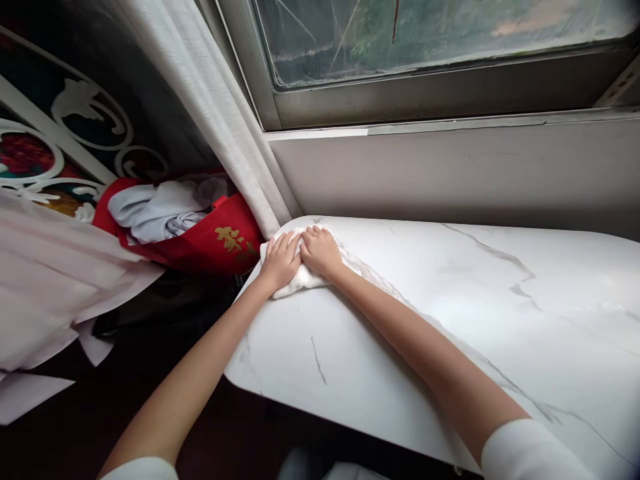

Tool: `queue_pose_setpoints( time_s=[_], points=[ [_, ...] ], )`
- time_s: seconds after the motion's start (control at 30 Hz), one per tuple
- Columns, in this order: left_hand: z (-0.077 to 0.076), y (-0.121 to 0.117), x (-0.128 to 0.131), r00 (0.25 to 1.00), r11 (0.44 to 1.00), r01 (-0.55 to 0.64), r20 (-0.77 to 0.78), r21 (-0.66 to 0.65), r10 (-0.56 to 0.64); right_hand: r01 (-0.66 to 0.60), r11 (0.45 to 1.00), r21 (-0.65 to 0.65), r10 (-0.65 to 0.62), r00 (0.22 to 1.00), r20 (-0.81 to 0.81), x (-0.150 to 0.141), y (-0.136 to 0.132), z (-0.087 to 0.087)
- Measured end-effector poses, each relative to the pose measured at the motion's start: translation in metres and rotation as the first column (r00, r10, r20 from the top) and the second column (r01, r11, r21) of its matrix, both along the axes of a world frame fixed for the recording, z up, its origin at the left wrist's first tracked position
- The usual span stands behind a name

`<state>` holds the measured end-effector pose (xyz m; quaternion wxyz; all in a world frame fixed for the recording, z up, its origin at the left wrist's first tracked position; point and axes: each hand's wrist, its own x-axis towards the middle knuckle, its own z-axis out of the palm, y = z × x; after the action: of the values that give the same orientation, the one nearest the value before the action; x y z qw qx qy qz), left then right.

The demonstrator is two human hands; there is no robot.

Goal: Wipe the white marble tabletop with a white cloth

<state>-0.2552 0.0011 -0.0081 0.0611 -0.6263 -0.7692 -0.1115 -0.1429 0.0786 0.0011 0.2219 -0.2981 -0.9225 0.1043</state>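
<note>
A folded white cloth (303,281) lies near the far left corner of a white table (450,293) with grey marbled veins. My left hand (283,260) rests flat on the cloth's left part, palm down, its fingers stretched out and a little apart. Close beside it, my right hand (321,252) presses on the cloth from above, palm down, with its fingers forward and slightly bent. The two hands nearly touch. Under them, the middle of the cloth is hidden.
Left of the table stands a red bag (220,233) with gold print, holding pale grey fabric (160,207). A whitish curtain (215,87) hangs behind the corner. A metal-framed window (430,93) rises above the far edge. Pink fabric (60,280) drapes at far left.
</note>
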Motion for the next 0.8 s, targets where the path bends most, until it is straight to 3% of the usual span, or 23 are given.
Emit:
queue_pose_setpoints(
  time_s=[0.17,0.33,0.43,0.5,0.6,0.7,0.8],
  points=[
    [0.001,-0.076,0.033,0.999,0.999,-0.033,-0.012,0.012,0.033,-0.106,0.992,-0.070,0.104,0.994,-0.034,0.029,-0.062,0.001],
    [-0.003,-0.153,0.055,0.998,0.998,0.056,-0.037,0.038,-0.054,-0.263,0.945,-0.196,0.253,0.965,-0.075,0.066,-0.130,0.006],
    [-0.007,-0.182,0.057,0.995,0.993,0.092,-0.054,0.075,-0.088,-0.346,0.905,-0.247,0.335,0.938,-0.087,0.077,-0.155,0.010],
    [-0.008,-0.188,0.056,0.996,0.992,0.082,-0.053,0.098,-0.077,-0.357,0.894,-0.271,0.350,0.934,-0.074,0.079,-0.160,0.012],
    [-0.009,-0.177,0.050,0.999,0.996,0.047,-0.030,0.075,-0.045,-0.347,0.904,-0.252,0.344,0.937,-0.057,0.074,-0.154,0.012],
    [-0.007,-0.149,0.038,0.999,0.999,0.036,-0.009,0.014,-0.036,-0.307,0.933,-0.189,0.305,0.951,-0.044,0.062,-0.134,0.008],
    [-0.005,-0.105,0.020,0.999,0.998,0.049,0.001,-0.025,-0.049,-0.240,0.959,-0.152,0.240,0.971,-0.018,0.043,-0.101,0.004]
  ],
)
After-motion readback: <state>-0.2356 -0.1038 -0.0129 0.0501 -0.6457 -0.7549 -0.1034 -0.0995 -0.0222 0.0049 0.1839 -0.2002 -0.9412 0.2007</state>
